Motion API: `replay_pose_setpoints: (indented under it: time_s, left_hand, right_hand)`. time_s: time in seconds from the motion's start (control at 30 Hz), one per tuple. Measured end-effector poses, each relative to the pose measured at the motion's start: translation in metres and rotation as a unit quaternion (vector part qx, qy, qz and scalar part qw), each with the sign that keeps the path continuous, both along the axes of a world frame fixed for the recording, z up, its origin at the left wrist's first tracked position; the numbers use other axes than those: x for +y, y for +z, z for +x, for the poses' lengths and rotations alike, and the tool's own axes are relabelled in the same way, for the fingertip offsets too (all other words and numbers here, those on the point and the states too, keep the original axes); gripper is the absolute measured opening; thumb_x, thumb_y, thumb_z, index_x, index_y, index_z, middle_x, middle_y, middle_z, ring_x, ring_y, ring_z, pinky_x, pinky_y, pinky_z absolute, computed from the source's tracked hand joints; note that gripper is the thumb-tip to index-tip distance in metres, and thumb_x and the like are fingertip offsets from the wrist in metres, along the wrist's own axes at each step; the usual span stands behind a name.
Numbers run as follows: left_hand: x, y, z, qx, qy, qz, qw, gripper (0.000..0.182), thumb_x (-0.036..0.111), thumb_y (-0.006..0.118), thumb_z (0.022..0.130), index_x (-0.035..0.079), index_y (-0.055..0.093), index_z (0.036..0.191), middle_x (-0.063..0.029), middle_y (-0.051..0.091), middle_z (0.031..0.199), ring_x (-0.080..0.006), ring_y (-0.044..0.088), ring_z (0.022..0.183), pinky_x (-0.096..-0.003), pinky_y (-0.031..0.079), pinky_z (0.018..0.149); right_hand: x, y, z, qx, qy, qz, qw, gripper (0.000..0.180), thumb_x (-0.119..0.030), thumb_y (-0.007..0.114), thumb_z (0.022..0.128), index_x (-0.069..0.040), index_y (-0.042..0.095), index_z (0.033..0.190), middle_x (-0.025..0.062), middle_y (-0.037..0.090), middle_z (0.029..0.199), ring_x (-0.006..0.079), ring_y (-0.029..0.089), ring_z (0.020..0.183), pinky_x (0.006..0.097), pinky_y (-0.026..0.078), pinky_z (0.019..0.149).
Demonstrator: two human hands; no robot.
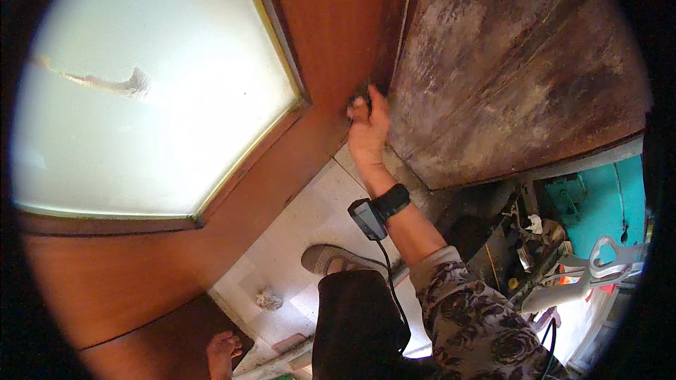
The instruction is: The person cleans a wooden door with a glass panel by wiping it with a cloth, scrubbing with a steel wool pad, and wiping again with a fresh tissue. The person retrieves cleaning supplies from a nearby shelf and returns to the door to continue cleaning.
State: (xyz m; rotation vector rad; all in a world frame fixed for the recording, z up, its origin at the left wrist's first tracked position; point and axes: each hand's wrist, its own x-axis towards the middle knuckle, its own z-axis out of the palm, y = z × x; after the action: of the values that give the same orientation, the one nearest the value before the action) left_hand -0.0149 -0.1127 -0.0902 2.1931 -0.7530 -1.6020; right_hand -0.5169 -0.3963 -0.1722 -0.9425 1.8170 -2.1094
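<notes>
At the lower right corner of a reddish-brown wooden door frame (pixel 338 53), my right hand (pixel 368 132) presses against the wood. A small dark object (pixel 364 89) shows between its fingers; blur hides what kind it is. A strap with a grey device (pixel 369 219) and a cable is around my right wrist. Beside the hand stands a stained, worn wooden panel (pixel 507 74). The frame holds a bright, frosted-looking pane (pixel 158 132) with a torn or peeling mark. Low in the view, my left hand (pixel 224 348) is in front of a dark brown panel (pixel 179 338), its fingers loosely curled.
My shoe (pixel 338 259) stands on the light tiled floor (pixel 296 221), near a crumpled pale wad (pixel 269 300). To the right are a grey plastic chair (pixel 597 269), a cluttered dark shelf (pixel 523 253) and a turquoise wall (pixel 602 206). The device's black cable (pixel 393 285) hangs past my leg.
</notes>
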Motion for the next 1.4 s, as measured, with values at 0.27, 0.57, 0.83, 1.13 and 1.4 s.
replay_pose_setpoints:
  time_s: [0.27,0.57,0.83,1.13,1.4]
  left_hand:
    - [-0.008,-0.001,-0.007,-0.007,-0.028,-0.022,0.999,0.035,0.023,0.064,0.087,0.005,0.058,0.117,-0.0086,0.064,0.103,-0.0208,0.063,0.088,-0.036,0.053,0.076]
    - [0.002,-0.019,0.004,-0.015,-0.002,-0.039,0.999,0.025,0.015,0.062,0.086,0.0,0.058,0.107,-0.0101,0.065,0.089,-0.0163,0.063,0.073,-0.0317,0.055,0.062]
    - [-0.003,-0.012,-0.001,-0.049,0.002,-0.022,0.999,0.032,0.012,0.063,0.086,-0.003,0.055,0.113,-0.0116,0.066,0.093,-0.019,0.064,0.075,-0.0315,0.055,0.062]
    - [0.004,-0.012,0.004,-0.028,-0.005,-0.029,0.999,0.027,0.011,0.062,0.085,0.0,0.057,0.109,-0.0097,0.064,0.09,-0.0176,0.063,0.074,-0.032,0.054,0.062]
    - [0.002,-0.022,0.021,0.052,-0.046,-0.022,0.997,0.032,0.021,0.06,0.089,0.004,0.058,0.116,-0.008,0.063,0.103,-0.0181,0.062,0.086,-0.0306,0.052,0.07]
  right_hand:
    - [-0.019,0.024,-0.001,-0.103,-0.11,0.075,0.986,0.03,-0.002,0.05,0.088,0.004,0.054,0.117,0.0219,0.055,0.109,0.0376,0.053,0.101,0.0424,0.042,0.089]
    - [-0.018,0.081,-0.017,0.243,-0.101,-0.051,0.963,0.029,-0.009,0.05,0.093,0.004,0.052,0.119,0.0184,0.053,0.104,0.0311,0.054,0.09,0.0378,0.044,0.082]
    - [0.02,-0.044,0.049,-0.476,0.108,-0.036,0.872,0.021,0.006,0.047,0.089,-0.002,0.049,0.108,0.0037,0.05,0.095,0.013,0.048,0.078,0.0268,0.043,0.058]
    - [0.018,0.068,0.02,-0.087,0.097,-0.05,0.99,0.02,-0.007,0.058,0.09,0.002,0.049,0.106,0.0063,0.053,0.093,0.0132,0.053,0.073,0.0269,0.05,0.059]
    - [0.024,0.026,0.056,-0.283,0.159,-0.007,0.946,0.022,-0.007,0.058,0.089,-0.003,0.045,0.107,0.0062,0.049,0.096,0.0149,0.053,0.079,0.0289,0.051,0.057]
